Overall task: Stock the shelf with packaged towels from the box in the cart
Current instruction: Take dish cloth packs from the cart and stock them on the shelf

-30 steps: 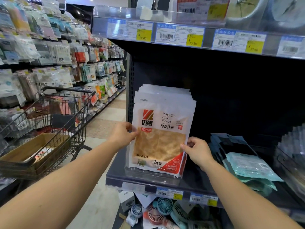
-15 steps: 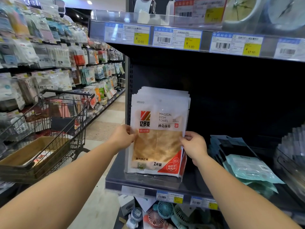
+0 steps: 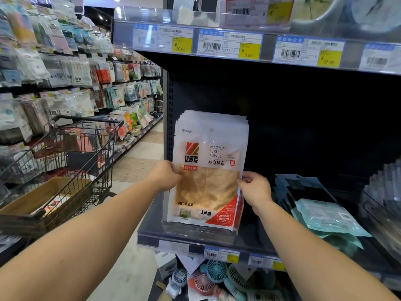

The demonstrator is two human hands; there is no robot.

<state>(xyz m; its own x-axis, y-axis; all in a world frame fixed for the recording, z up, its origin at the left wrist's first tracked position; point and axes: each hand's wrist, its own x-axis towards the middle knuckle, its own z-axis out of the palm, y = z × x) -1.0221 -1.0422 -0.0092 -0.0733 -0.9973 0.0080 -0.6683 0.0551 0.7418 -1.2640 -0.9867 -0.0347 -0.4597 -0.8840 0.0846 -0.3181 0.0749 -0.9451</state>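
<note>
A stack of white dish towel packs (image 3: 208,170) with a tan towel showing through stands upright at the left end of the dark shelf (image 3: 149,222), behind a clear front lip. My left hand (image 3: 163,175) grips the stack's left edge at mid height. My right hand (image 3: 255,190) pinches its right edge. To the left, a wire cart (image 3: 71,161) holds an open cardboard box (image 3: 43,194) with at least one more pack inside.
Teal packets (image 3: 325,216) lie flat on the shelf right of the stack, and clear bagged goods (image 3: 384,192) stand at the far right. Price labels (image 3: 227,45) line the shelf above. Small fans (image 3: 214,276) crowd the shelf below. Hanging goods fill the aisle wall on the left.
The fanned stack has been squared up and now stands straighter. Both hands have shifted slightly up along its edges.
</note>
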